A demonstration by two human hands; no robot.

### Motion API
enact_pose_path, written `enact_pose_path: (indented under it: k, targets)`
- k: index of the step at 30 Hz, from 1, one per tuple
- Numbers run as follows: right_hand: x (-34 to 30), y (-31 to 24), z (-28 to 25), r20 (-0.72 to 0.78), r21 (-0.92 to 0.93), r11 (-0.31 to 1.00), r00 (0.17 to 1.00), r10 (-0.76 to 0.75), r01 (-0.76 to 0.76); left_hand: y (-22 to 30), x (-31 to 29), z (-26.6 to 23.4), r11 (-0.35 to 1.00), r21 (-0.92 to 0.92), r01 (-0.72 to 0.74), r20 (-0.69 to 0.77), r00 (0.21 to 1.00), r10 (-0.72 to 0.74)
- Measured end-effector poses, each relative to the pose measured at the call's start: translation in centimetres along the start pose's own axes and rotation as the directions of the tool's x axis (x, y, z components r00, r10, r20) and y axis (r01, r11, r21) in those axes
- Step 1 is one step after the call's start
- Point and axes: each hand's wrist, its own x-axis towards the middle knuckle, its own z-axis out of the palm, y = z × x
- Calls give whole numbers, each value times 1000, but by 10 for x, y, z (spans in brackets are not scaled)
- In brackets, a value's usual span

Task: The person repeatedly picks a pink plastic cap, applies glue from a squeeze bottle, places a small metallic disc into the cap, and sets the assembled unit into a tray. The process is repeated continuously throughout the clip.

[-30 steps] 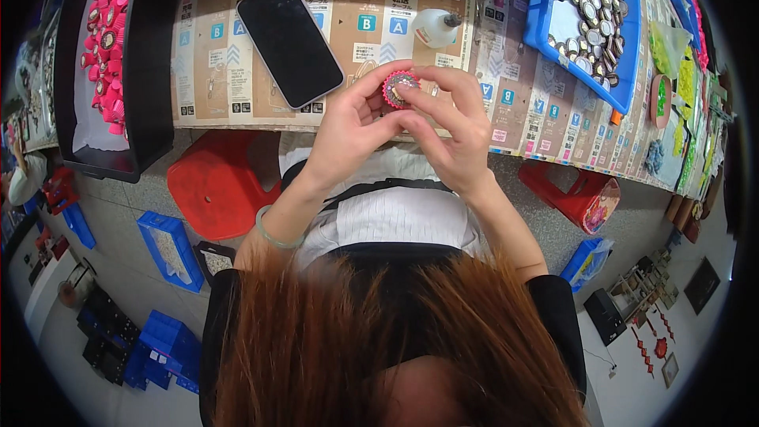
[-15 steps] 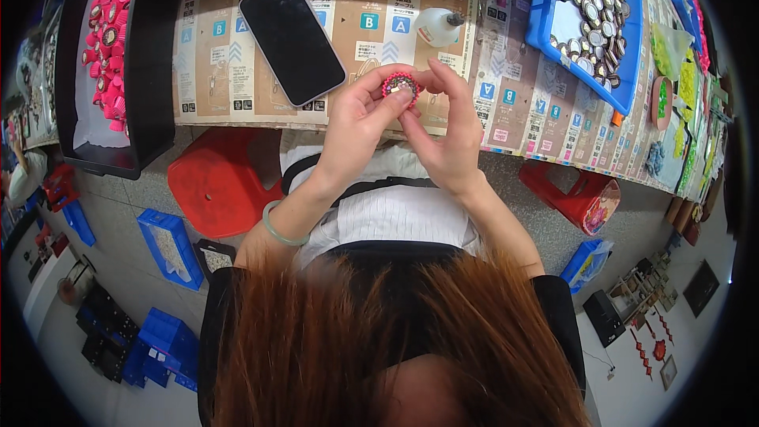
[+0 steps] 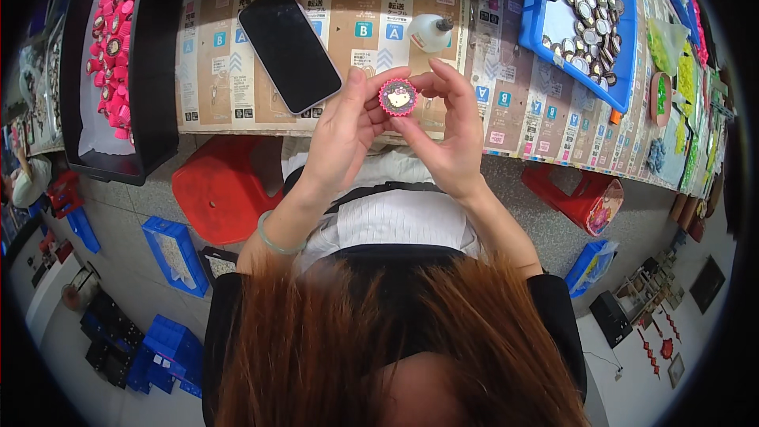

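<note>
Student: Which object rests on the printed cardboard covering [image 3: 237, 116]?

Instructor: A smartphone [image 3: 291, 51], dark screen upward, set diagonally with its upper end toward the left.

Student: And the seating?

Instructor: Left, beyond the table edge, a red stool [image 3: 202, 180] with a small hole in its top; right, a second red stool [image 3: 587, 207] bearing a patterned face.

Student: The floor, lower left?

Instructor: A shallow blue crate [image 3: 190, 250]; farther down, blue boxes [image 3: 175, 341] beside black containers [image 3: 101, 324].

Student: The far right?

Instructor: Red hanging ornaments [image 3: 667, 347], a small frame [image 3: 676, 372] near them, a dark rectangular panel [image 3: 707, 284] above, and a black box [image 3: 610, 319] to their left.
</note>
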Motion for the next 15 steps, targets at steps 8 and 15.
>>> enact_pose_path:
  k: [8, 15]
  targets:
    - [3, -1, -1, -39, 42, 997, 998, -57, 59, 8, -1, 10, 991, 112, -75, 6, 997, 75]
    - [2, 0, 2, -51, -130, 965, 970, -236, 228, -1, 6, 7, 937, 275, -214, 17, 976, 218]
